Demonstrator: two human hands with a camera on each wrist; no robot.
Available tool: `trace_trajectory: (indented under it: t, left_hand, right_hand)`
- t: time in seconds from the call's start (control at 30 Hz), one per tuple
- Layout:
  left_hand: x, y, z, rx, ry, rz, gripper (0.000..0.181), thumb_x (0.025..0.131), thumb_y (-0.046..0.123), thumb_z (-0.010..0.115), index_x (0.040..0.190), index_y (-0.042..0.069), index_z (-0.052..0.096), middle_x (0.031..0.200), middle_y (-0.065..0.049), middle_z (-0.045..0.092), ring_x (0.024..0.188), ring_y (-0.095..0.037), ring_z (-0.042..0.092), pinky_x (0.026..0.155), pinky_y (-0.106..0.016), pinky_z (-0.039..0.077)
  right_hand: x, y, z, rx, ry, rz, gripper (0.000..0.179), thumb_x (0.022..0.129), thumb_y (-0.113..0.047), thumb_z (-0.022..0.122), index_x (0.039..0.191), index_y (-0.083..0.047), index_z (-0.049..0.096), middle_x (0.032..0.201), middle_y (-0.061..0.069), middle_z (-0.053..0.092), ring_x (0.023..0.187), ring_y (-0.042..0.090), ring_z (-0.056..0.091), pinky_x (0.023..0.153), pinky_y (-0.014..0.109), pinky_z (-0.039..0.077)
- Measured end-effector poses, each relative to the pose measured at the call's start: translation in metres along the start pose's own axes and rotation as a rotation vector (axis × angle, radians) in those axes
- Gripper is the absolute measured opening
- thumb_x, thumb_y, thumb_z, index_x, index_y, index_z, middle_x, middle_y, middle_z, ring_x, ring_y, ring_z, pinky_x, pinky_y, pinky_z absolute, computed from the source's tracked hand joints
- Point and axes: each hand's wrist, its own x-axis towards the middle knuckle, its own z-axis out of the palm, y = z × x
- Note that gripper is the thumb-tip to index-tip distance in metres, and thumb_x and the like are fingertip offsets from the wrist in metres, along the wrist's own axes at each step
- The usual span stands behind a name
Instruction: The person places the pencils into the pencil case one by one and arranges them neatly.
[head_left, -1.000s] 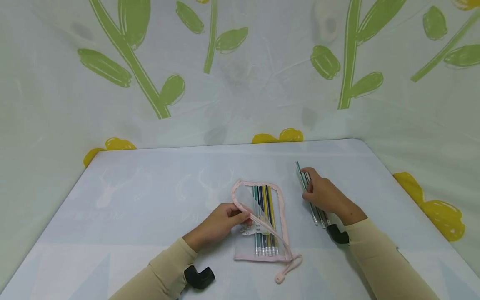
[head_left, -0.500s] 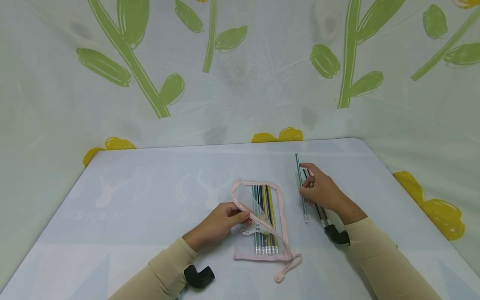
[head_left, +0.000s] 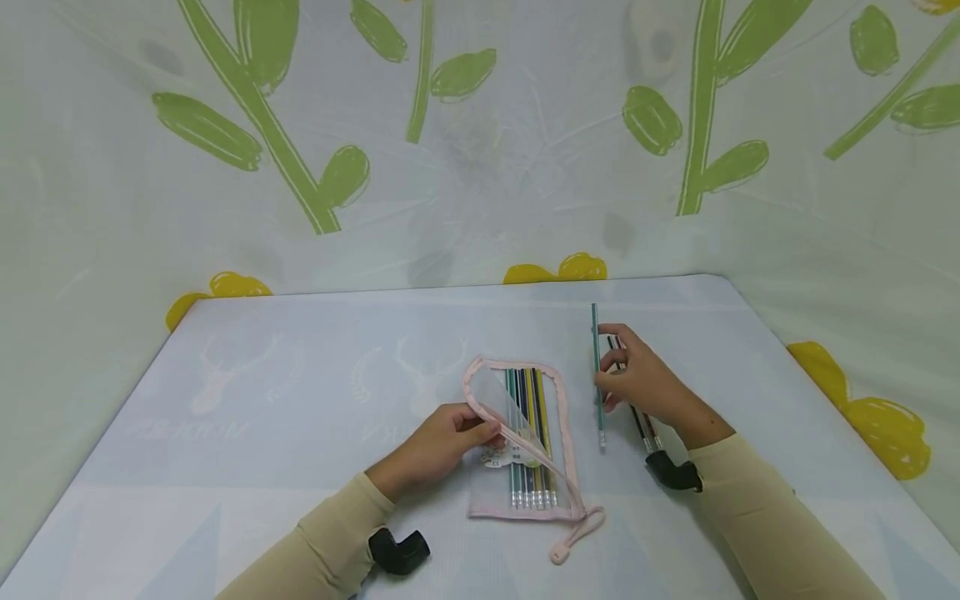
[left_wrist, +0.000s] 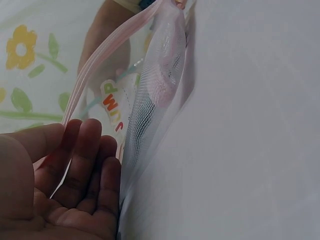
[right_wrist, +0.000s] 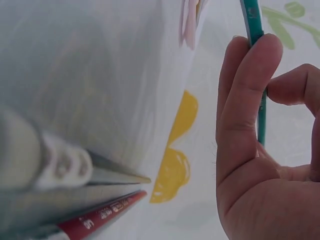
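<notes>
A see-through mesh pencil pouch (head_left: 567, 417) with pink edging lies on the table with several pencils (head_left: 538, 392) inside, their eraser ends toward me. My left hand (head_left: 438, 442) pinches its pink zipper edge (left_wrist: 95, 60) between thumb and forefinger, lifting the flap. To the right of the pouch, my right hand (head_left: 652, 383) pinches a green pencil (head_left: 596, 346) between thumb and fingers, eraser end toward me. Beneath that hand lie loose pencils (head_left: 642, 427), partly hidden in the head view. One of them, a dark red pencil (right_wrist: 100, 217), shows in the right wrist view.
A pink zipper pull (head_left: 561, 551) hangs off the pouch's near right corner. Inside the pouch sits a printed card (head_left: 517, 455). Black wrist mounts (head_left: 399, 553) are on both forearms. Behind the white table (head_left: 300, 350) stands a wall covering (head_left: 525, 183) with leaf prints.
My right hand has drawn the green pencil left, apart from the loose pencils, and turned it nearly straight away from me. My left hand keeps its hold on the pouch edge.
</notes>
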Motion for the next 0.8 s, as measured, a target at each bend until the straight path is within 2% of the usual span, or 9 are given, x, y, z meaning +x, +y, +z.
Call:
trace_trajectory:
  t: [0.13, 0.4, 0.6, 0.8]
  left_hand:
    - [0.000, 0.000, 0.000, 0.000, 0.003, -0.007, 0.029, 0.103, 0.024, 0.057, 0.115, 0.001, 0.068, 0.103, -0.012, 0.074, 0.100, -0.010, 0.066, 0.096, -0.025, 0.048]
    - [0.000, 0.001, 0.000, 0.006, 0.012, -0.022, 0.028, 0.103, 0.024, 0.057, 0.114, 0.001, 0.069, 0.102, -0.010, 0.074, 0.100, -0.011, 0.066, 0.097, -0.027, 0.047]
    - [-0.001, 0.002, 0.001, 0.018, 0.010, -0.026, 0.028, 0.103, 0.024, 0.057, 0.114, 0.002, 0.069, 0.102, -0.010, 0.075, 0.101, -0.011, 0.066, 0.099, -0.030, 0.047]
    - [0.000, 0.002, 0.000, 0.042, 0.018, -0.020, 0.028, 0.103, 0.025, 0.056, 0.113, 0.002, 0.069, 0.101, -0.009, 0.075, 0.102, -0.011, 0.066, 0.101, -0.032, 0.047]
  right_hand:
    - [0.001, 0.000, 0.002, 0.046, -0.007, 0.004, 0.082, 0.086, 0.000, 0.057, 0.155, -0.010, 0.012, 0.101, 0.017, 0.049, 0.060, 0.024, 0.065, 0.062, 0.039, 0.060]
    - [-0.002, -0.005, 0.007, 0.062, -0.011, 0.014, 0.081, 0.089, -0.002, 0.055, 0.156, -0.011, 0.011, 0.101, 0.015, 0.048, 0.060, 0.028, 0.068, 0.066, 0.040, 0.060]
    - [-0.003, -0.006, 0.009, 0.081, -0.011, 0.021, 0.070, 0.091, -0.004, 0.053, 0.150, -0.008, 0.017, 0.099, 0.015, 0.050, 0.063, 0.029, 0.070, 0.065, 0.040, 0.061]
    - [-0.001, -0.007, 0.011, 0.149, -0.020, 0.018, 0.061, 0.094, -0.005, 0.052, 0.145, -0.006, 0.019, 0.098, 0.016, 0.053, 0.066, 0.032, 0.072, 0.066, 0.041, 0.061]
